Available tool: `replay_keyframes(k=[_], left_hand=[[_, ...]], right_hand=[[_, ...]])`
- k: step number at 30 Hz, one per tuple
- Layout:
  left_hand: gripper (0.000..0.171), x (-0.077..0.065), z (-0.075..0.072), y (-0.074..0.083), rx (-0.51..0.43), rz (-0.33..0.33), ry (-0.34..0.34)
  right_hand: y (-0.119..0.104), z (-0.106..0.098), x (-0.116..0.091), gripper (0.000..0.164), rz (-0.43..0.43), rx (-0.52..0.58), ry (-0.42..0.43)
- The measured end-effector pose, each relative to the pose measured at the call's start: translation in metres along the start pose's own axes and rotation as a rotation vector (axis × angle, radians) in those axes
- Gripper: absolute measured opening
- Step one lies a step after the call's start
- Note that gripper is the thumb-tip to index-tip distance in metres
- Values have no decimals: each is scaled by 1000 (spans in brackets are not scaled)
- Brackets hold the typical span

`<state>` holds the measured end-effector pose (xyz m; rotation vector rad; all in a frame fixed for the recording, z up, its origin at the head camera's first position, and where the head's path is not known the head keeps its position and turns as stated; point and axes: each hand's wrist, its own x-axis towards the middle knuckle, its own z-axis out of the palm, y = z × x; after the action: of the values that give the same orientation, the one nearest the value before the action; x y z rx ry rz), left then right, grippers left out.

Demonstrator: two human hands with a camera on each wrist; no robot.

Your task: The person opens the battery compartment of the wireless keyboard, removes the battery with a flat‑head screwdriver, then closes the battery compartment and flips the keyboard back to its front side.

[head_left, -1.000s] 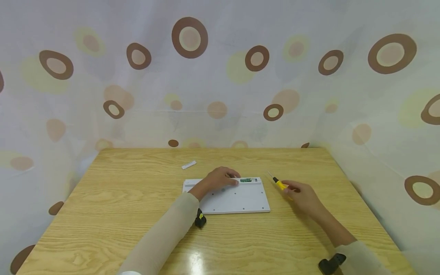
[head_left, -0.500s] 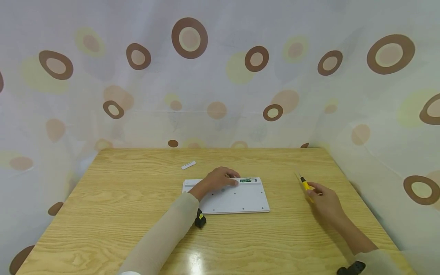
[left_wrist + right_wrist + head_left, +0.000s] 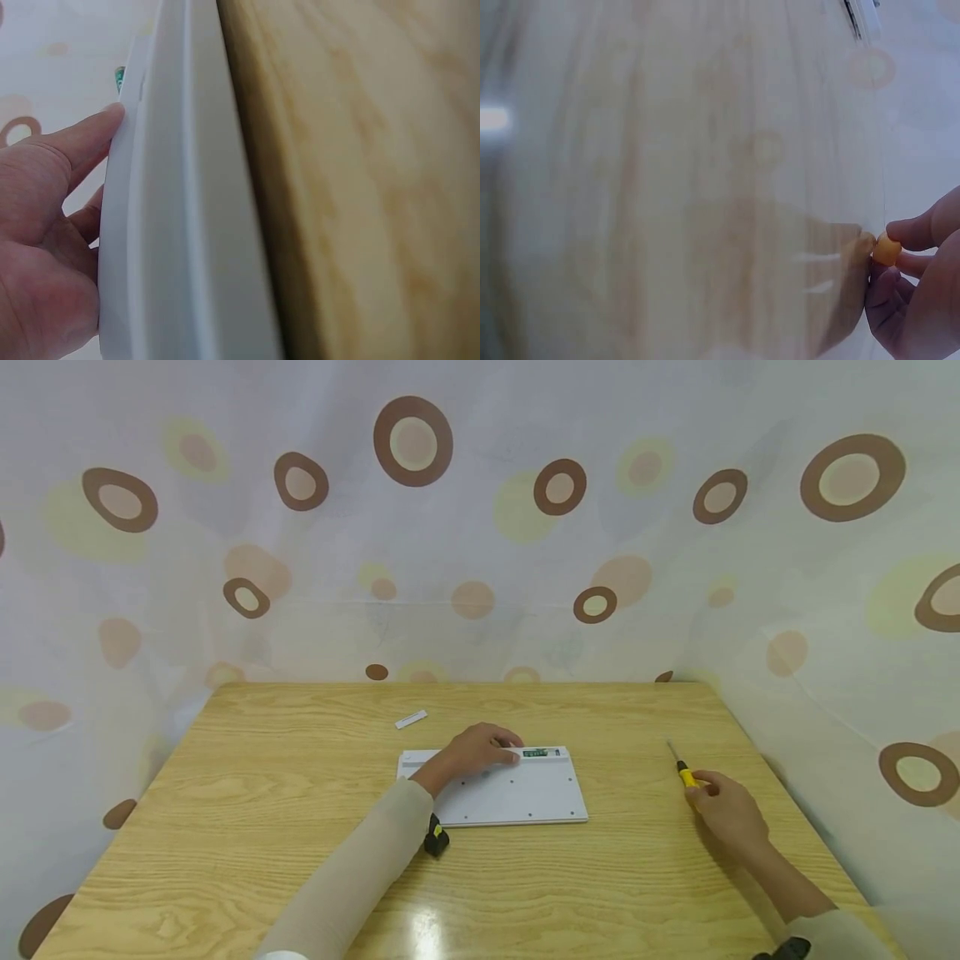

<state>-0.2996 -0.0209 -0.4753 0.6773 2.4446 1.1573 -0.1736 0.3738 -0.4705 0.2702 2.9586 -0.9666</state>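
Observation:
A white keyboard (image 3: 517, 797) lies face down on the table, small dark screws dotting its back. Along its far raised ridge, an uncovered slot shows a green battery (image 3: 536, 752). My left hand (image 3: 476, 750) holds that ridge just left of the slot, thumb on the near side and fingers over the far edge; the left wrist view shows the thumb (image 3: 86, 139) against the white casing. Well to the right, my right hand (image 3: 727, 810) pinches the yellow handle of a screwdriver (image 3: 686, 776) low at the tabletop, its metal tip pointing away. The right wrist view shows the handle's rounded end (image 3: 886, 250).
A small white strip, like a battery cover (image 3: 411, 719), lies behind the keyboard on the wooden table (image 3: 262, 827). A patterned curtain (image 3: 480, 543) with brown rings hangs behind the table and along its sides.
My right hand has moved right, away from the keyboard, carrying the screwdriver, and has come slightly nearer the body. My left hand and the keyboard have stayed put.

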Motion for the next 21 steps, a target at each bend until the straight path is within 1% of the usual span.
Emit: replay_keyframes(k=[7, 14, 18, 21], left_hand=[[30, 1, 1, 0, 3, -5, 6], [30, 0, 1, 1, 4, 0, 5], [30, 0, 1, 0, 1, -4, 8], [30, 1, 1, -1, 5, 2, 8]], right_hand=[[4, 1, 3, 59, -4, -22, -19], [2, -4, 0, 68, 6, -7, -44], [0, -4, 0, 67, -8, -7, -36], [-2, -6, 0, 65, -29, -7, -1]])
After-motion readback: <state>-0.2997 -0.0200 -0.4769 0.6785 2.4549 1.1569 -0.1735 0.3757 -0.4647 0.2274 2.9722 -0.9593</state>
